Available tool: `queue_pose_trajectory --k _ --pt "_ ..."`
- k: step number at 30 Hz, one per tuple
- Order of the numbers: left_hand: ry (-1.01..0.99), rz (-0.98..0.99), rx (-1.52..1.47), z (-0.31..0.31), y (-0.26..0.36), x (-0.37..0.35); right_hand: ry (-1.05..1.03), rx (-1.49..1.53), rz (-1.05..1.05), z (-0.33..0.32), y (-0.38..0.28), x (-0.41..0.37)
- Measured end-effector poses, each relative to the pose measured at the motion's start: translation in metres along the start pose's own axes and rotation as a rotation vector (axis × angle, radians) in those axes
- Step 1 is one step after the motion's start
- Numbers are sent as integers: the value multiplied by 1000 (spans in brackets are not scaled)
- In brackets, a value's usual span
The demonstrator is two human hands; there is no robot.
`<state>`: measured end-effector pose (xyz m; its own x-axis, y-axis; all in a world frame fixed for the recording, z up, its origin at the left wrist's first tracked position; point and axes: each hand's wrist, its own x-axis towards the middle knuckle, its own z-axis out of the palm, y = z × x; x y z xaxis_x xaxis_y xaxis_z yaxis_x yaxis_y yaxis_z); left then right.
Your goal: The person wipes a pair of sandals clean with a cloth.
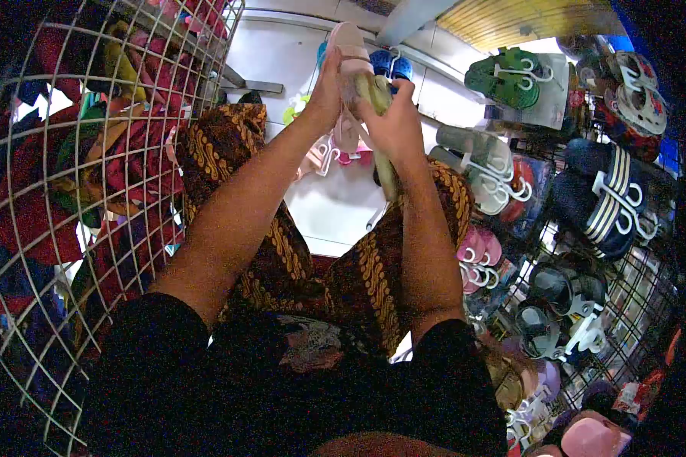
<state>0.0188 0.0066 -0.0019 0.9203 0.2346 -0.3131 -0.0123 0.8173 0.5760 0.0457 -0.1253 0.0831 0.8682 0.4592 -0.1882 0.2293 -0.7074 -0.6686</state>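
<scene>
Both my hands are raised in front of me at the top middle, around a pale pink sandal (346, 39). My left hand (327, 93) grips the sandal's left side. On the right, my right hand (398, 122) is closed on a greenish-yellow sandal or strap-like piece (374, 88), which lies against the pink one and reaches down past the wrist. Its exact shape is blurred. Beneath the hands, a pink sandal (349, 157) with a white hanger is near the floor.
A wire grid (99, 119) with dark red goods behind it stands at the left. Along the right, green sandals (503, 78), dark blue striped sandals (604, 199) and several other pairs hang on a rack. White floor tiles (270, 57) show ahead.
</scene>
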Motion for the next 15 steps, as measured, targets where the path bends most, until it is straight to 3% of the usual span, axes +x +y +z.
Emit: queue_pose_trajectory --k 1,4,8,11,12,15 --pt "-12 -35 -42 -4 -2 3 17 -10 -19 4 -1 -1" --pt "95 108 119 -4 -5 4 70 30 -122 18 -5 -2" --pt "138 151 154 10 17 -7 -97 -8 -399 12 -4 -4" --pt "39 178 103 -2 17 1 -147 -19 -378 12 6 -4" --pt "41 165 86 2 18 0 -80 -81 -398 10 2 -5" --pt "67 135 83 13 16 -3 -68 -44 -261 -2 -13 -6"
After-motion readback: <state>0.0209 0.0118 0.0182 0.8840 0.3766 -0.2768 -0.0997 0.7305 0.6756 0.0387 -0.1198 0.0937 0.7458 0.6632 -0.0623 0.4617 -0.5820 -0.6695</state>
